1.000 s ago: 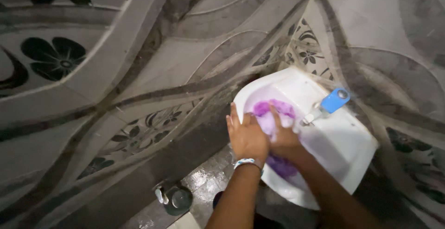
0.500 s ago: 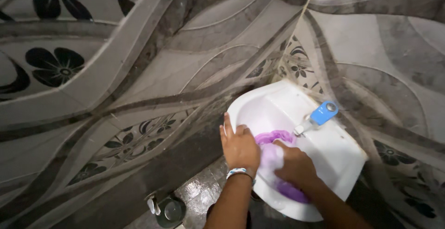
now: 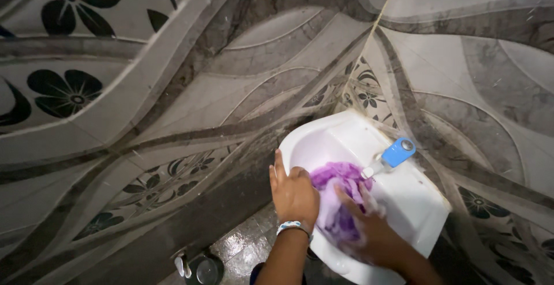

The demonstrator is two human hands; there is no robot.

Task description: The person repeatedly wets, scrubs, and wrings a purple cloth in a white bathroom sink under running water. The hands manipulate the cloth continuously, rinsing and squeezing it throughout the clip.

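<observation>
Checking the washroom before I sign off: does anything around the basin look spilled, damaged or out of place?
The floor below the white basin glistens wet. Otherwise nothing stands out: both hands, left hand and right hand, press a purple cloth inside the basin, by the blue-handled tap.

Purple cloth now higher in basin.

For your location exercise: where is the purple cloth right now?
In the head view, lower right, the purple cloth lies in the white basin between both hands, below the blue-handled tap.

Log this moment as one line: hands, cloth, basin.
left hand on purple cloth | right hand pressing cloth, soapy | white basin holds cloth | blue-handled tap beside cloth
</observation>
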